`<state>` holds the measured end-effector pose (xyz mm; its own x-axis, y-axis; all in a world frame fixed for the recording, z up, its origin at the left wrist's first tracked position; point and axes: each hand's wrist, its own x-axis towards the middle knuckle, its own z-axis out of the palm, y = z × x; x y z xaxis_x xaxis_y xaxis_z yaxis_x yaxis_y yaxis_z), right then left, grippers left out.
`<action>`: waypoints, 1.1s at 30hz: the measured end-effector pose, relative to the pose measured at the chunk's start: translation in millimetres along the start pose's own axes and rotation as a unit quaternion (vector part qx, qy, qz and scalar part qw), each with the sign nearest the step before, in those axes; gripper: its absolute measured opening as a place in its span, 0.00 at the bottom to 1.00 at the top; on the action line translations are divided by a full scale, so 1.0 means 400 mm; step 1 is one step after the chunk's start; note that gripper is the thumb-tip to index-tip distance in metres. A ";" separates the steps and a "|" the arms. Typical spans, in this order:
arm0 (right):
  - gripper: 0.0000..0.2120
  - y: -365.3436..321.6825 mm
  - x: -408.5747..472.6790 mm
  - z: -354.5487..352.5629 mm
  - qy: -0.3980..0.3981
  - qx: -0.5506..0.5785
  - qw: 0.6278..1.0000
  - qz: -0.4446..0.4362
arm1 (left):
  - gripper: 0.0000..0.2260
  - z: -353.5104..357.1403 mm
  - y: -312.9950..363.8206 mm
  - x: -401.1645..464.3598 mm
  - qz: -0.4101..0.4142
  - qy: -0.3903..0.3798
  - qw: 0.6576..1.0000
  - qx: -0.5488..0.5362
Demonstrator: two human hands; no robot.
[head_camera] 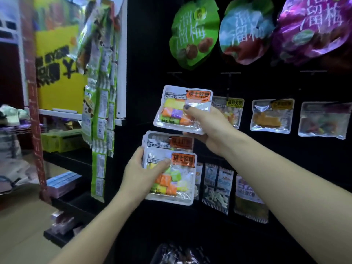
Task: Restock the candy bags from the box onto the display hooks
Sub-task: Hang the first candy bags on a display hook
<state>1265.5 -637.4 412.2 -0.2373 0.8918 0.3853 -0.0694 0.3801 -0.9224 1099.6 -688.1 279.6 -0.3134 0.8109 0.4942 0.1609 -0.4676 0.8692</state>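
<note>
My right hand (207, 128) grips one clear candy bag (177, 109) with coloured cubes and an orange label, raised in front of the black display wall just below a bare hook (174, 72). My left hand (142, 174) holds a small stack of the same candy bags (171, 176) lower down, thumb across the front bag. A box (177, 254) with more shiny bags shows at the bottom edge, mostly cut off.
Other clear bags (271, 116) hang on hooks to the right, and a lower row of bags (217, 187) below them. Big plum-snack bags (194, 33) hang above. A green snack strip (101, 111) dangles at left beside black shelves (68, 159).
</note>
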 end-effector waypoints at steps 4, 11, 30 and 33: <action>0.05 0.005 0.076 0.037 0.002 -0.029 0.999 -0.015 | 0.12 0.038 0.005 0.056 0.019 -0.018 0.999 0.036; 0.17 0.007 0.164 0.053 0.022 -0.033 0.999 -0.021 | 0.12 0.073 -0.024 0.133 0.040 -0.012 0.996 0.084; 0.23 0.074 0.219 0.035 0.032 -0.009 0.999 -0.012 | 0.11 0.150 -0.099 0.175 -0.021 -0.018 0.999 0.043; 0.26 0.075 0.252 0.025 0.032 -0.007 0.999 0.000 | 0.10 0.168 -0.100 0.170 -0.028 -0.026 0.999 0.038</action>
<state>1229.8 -538.5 422.9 -0.1739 0.9057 0.3867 -0.0556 0.3830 -0.9221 1134.6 -590.5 279.5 -0.2746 0.8529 0.4441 0.2157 -0.3954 0.8928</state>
